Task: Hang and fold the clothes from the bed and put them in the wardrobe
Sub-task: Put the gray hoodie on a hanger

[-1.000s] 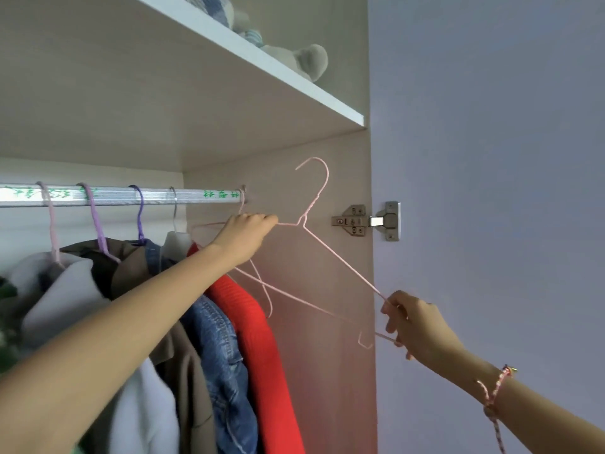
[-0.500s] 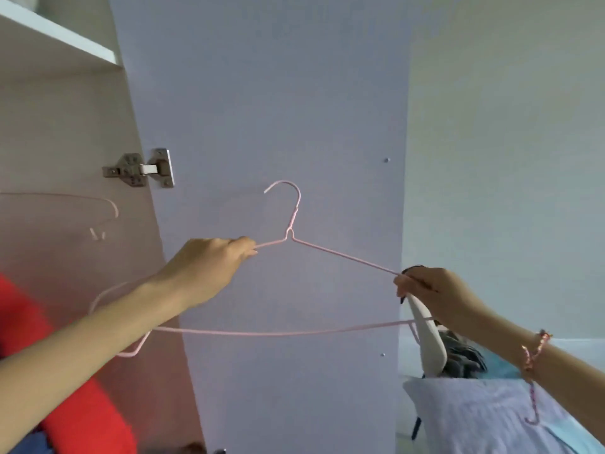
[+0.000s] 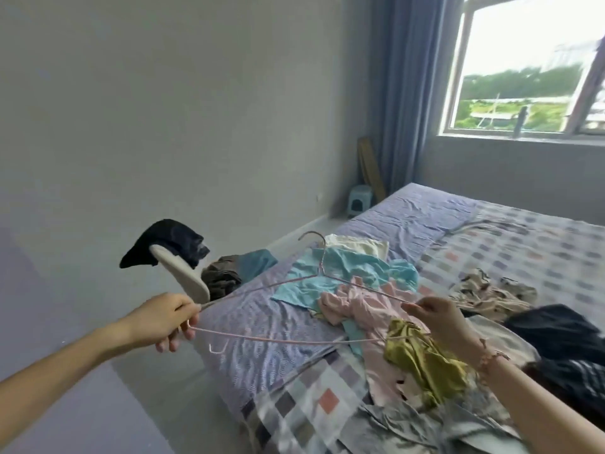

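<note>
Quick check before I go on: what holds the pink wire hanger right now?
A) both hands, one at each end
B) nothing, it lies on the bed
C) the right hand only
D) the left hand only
A: the left hand grips one end of the pink wire hanger and the right hand pinches the other end.

Both bare arms reach forward, well apart. The left hand (image 3: 163,322) curls its fingers round 1 end of the hanger (image 3: 278,339), knuckles up. The right hand (image 3: 438,317) pinches the other side, its forearm entering from the lower right.
</note>
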Tool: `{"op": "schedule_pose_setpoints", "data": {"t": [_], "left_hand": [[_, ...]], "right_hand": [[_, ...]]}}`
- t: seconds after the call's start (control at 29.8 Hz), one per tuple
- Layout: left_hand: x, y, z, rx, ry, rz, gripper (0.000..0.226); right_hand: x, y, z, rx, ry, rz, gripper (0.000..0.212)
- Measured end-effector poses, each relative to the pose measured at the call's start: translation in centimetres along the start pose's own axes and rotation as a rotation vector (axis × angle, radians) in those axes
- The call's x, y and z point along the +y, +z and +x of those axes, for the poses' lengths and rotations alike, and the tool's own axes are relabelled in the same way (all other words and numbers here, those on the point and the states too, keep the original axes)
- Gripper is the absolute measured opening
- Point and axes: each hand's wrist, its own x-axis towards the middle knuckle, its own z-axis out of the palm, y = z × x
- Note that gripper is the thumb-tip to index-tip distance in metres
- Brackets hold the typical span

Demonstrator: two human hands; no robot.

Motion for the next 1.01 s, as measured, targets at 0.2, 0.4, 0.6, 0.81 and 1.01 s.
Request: {"op": "schedule_pose_setpoints", "data": {"t": [0.2, 0.4, 0.6, 0.81, 1.01], "left_hand": [[4.9, 13.7, 9.4, -0.394, -0.127, -0.327, 0.013], [4.0, 26.4, 16.7, -0.402, -0.383, -0.543, 0.022], [8.1, 30.8, 24.9, -0.346, -0.385, -0.731, 0.03], [11.6, 34.3, 32.7, -0.505, -0.325, -0.567, 0.036], [12.1, 41.8, 31.5, -0.673, 0.126, 0.315, 0.028]], "right_hand": [[10.6, -6.5, -4.6, 0.198, 0.414, 0.015, 0.026], [17.2, -5.8, -7.1, 0.414, 0.852, 0.332, 0.01], [17.0, -5.8, -3.4, 0.703, 0.802, 0.716, 0.048], [19.1, -7.3, -1.6, 0.777, 0.833, 0.549, 0.045], [26.7, -5.1, -4.6, 0.695, 1.163, 0.515, 0.027]]}}
